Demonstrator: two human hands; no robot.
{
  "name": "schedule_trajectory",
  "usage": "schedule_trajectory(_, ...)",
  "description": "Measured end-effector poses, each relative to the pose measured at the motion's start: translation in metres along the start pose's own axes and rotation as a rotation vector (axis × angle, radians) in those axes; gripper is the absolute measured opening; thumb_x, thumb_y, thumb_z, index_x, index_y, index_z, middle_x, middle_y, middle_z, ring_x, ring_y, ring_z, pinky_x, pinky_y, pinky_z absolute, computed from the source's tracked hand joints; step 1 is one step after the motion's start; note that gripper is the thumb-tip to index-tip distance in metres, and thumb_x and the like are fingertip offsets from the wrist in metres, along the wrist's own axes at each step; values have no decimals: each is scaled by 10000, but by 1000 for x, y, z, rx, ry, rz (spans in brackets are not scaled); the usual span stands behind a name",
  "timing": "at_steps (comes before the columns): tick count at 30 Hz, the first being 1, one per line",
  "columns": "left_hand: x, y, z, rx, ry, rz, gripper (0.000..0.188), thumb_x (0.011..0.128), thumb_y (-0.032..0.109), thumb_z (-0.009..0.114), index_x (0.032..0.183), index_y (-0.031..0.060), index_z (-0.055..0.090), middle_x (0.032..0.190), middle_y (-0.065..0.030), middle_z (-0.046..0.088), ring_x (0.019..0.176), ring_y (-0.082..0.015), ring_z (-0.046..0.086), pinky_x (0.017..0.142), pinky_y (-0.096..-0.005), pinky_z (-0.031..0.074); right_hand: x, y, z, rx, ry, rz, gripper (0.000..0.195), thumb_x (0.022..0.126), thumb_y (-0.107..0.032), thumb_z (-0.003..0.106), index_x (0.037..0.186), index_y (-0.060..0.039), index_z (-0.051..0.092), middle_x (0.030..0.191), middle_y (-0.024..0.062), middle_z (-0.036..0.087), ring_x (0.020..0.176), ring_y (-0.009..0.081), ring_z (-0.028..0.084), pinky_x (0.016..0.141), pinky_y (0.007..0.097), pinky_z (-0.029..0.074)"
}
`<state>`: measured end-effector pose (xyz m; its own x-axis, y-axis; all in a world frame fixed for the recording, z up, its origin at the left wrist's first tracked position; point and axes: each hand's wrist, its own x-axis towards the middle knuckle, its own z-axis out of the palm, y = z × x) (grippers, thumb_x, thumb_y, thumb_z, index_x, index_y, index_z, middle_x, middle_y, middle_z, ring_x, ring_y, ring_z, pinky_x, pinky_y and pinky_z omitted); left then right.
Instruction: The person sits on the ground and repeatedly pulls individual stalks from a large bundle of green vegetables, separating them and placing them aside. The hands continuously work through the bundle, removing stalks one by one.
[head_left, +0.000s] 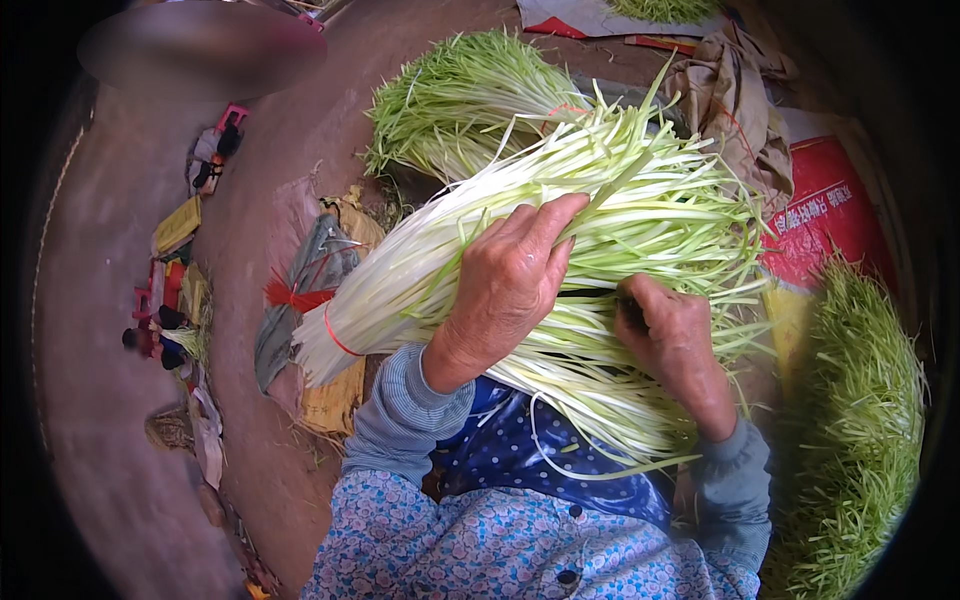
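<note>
A large bundle of pale green and white leafy stalks, perhaps garlic chives, lies across my lap on a blue dotted apron. A red band circles its white end at the left. My left hand is over the middle of the bundle, with a green leaf pinched between thumb and forefinger. My right hand is curled at the bundle's near side, beside a dark gap among the leaves; whether its fingers hold anything is hidden.
Another tied bundle lies beyond the lap. Red ties rest on grey cloth at the left. At the right are a crumpled tan cloth, a red printed sack and a long heap of greens. People sit farther left.
</note>
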<state>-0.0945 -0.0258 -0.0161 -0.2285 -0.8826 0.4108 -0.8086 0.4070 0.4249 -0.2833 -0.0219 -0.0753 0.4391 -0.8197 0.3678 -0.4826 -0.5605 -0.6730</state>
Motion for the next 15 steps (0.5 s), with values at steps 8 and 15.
schedule_trajectory(8,0,-5,4,15,43,88,451,756,-8,656,1188,72,553,837,-133,592,758,-327,588,676,-413,476,-3,5,1,150,47,-44,177,776,-82,667,941,-70,605,766,114,638,661,300,644,553,384,497)
schedule_trajectory(15,-2,-2,5,20,39,90,457,750,-14,654,1188,73,555,836,-131,591,761,-323,585,679,-410,475,2,0,-5,68,-115,-9,152,748,-49,696,877,-29,618,742,135,641,656,304,647,581,358,494)
